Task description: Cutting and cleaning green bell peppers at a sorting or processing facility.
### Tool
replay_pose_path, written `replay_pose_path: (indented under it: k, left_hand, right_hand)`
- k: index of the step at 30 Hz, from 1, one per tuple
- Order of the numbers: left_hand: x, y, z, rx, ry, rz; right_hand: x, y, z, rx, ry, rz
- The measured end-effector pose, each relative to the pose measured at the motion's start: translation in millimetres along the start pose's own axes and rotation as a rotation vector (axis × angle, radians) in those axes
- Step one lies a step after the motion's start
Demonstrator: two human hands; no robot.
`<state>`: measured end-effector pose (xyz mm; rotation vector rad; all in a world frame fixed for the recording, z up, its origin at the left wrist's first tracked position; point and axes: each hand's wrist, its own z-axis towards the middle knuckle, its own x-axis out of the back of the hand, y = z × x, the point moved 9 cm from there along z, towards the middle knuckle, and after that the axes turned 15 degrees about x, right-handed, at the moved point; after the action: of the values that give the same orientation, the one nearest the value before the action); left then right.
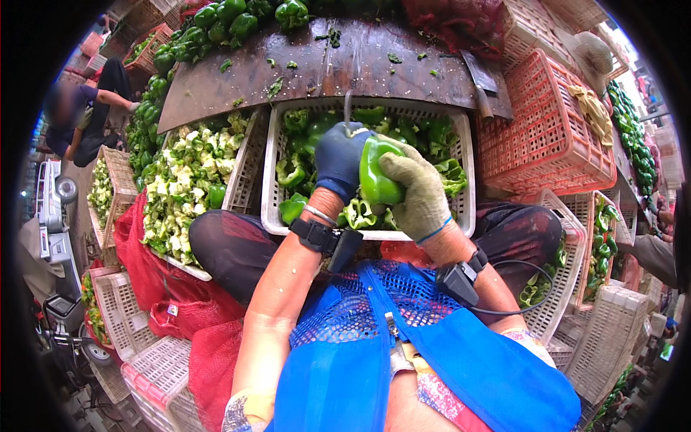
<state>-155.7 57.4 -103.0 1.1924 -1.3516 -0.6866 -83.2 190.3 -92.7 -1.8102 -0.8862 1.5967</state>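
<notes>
Over a white plastic crate (468,162) of cut green peppers, both my gloved hands work close together. My right hand (424,181), in a pale cloth glove, grips a green bell pepper (378,171) by its side. The blue-gloved left hand (339,157) is closed around a thin metal tool (347,105), whose end sticks up past the fingers; its kind is not clear. That hand is right beside the pepper, and its fingers hide where they meet it. Halved peppers (358,214) with pale insides lie just below my hands.
A crate heaped with pepper cores (189,178) stands left. Ahead, a wet dark board (313,65) carries scraps, whole peppers (232,21) and a cleaver (479,81) at its right edge. A red crate (545,124) rises at right. Another person (81,113) sits far left.
</notes>
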Motion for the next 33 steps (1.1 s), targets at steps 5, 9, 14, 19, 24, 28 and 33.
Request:
replay_pose_path:
  k: [5,9,14,19,24,28,33]
  left_hand:
    - [-11.7,-28.3,9.2,0.462,-0.386,-0.777]
    - [-4.4,8.3,-9.7,0.304,-0.573,-0.918]
    - [9.1,25.5,-29.6,0.170,-0.451,-0.555]
    - [51.1,43.8,-39.8,-0.176,-0.131,-0.080]
    - [85.2,54.9,-47.5,-0.410,0.118,0.138]
    - [190.0,24.6,-3.3,-0.224,0.350,0.241]
    - [269.4,-12.4,29.9,0.032,0.492,-0.241]
  right_hand:
    - [23.4,-83.5,36.6,0.606,-0.223,-1.224]
    - [31.0,-60.3,55.0,0.354,-0.202,-0.920]
    - [-11.7,-19.9,46.8,0.013,-0.314,-0.615]
    - [-32.4,6.1,38.3,-0.126,-0.323,-0.580]
    - [-48.4,21.4,37.4,-0.190,-0.420,-0.664]
    - [-28.5,-1.7,64.9,-0.264,-0.504,-1.136]
    - [-11.0,-66.8,174.2,0.399,-0.378,-1.619]
